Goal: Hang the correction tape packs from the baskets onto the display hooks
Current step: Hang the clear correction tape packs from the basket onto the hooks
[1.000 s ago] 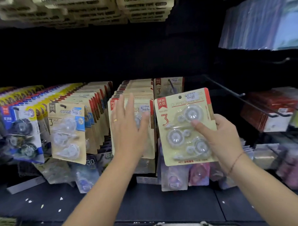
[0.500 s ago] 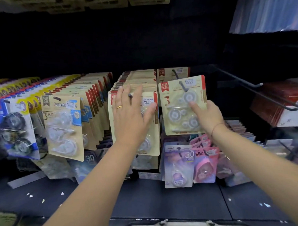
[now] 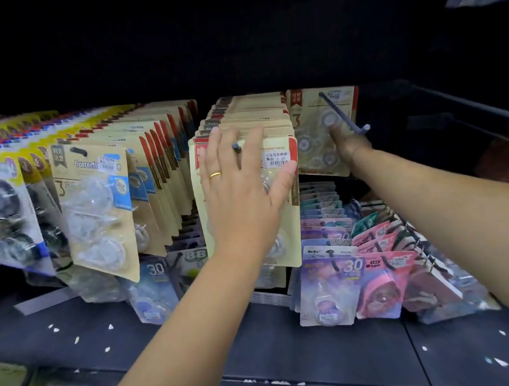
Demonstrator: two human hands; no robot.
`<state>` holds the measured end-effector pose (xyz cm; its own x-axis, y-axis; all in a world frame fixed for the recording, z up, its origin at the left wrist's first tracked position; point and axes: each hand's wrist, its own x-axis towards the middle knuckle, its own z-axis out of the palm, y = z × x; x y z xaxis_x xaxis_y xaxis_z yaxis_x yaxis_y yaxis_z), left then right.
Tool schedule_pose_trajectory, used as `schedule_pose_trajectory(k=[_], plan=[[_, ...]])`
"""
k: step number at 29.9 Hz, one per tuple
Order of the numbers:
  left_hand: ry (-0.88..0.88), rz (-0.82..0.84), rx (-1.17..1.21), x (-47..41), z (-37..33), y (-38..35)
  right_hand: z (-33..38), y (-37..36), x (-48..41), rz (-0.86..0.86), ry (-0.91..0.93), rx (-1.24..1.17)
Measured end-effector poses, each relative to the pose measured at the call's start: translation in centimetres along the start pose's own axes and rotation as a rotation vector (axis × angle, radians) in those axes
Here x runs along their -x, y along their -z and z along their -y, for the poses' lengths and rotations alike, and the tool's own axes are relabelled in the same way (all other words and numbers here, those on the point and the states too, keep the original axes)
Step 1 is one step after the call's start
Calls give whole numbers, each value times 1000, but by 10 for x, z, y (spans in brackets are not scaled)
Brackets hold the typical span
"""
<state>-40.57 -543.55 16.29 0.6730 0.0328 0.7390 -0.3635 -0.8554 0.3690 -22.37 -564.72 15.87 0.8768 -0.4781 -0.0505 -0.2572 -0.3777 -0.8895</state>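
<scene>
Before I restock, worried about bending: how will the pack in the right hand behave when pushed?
Probably fairly stiff: the pack looks flat. Likely light: the right hand holds it alone. It may swing on the hook.

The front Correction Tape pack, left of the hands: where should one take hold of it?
On the front pack, pinch the flat lower edge of the card from the front and below: that edge hangs free, while bulging clear blisters cover the middle and other packs crowd close behind it.

Forearms (image 3: 177,327) bare; a gold ring (image 3: 215,175) on the left grip (image 3: 242,199), a thin bracelet (image 3: 352,153) at the right wrist.
</scene>
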Motion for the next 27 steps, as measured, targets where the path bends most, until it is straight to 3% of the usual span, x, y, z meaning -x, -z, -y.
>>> schedule_pose_trajectory(k=[6, 11, 14, 17, 22, 25, 27], plan=[[-4, 44, -39, -2, 1, 4, -21, 10, 25, -102, -6, 5], [-2, 88, 3, 11, -2, 20, -78, 45, 106, -96, 238, 6], [47, 41, 65, 70, 1, 26, -129, 72, 177, -45, 409, -111], [345, 171, 121, 165, 16, 25, -185, 90, 244, 60, 386, -146], [1084, 534, -40, 333, 50, 33, -283, 79, 327, 366, 22, -41], [1203, 575, -28, 374, 64, 42, -330, 60, 353, 556, -165, 98], [1193, 603, -17, 373, 72, 46, -351, 49, 359, 565, -219, 151]])
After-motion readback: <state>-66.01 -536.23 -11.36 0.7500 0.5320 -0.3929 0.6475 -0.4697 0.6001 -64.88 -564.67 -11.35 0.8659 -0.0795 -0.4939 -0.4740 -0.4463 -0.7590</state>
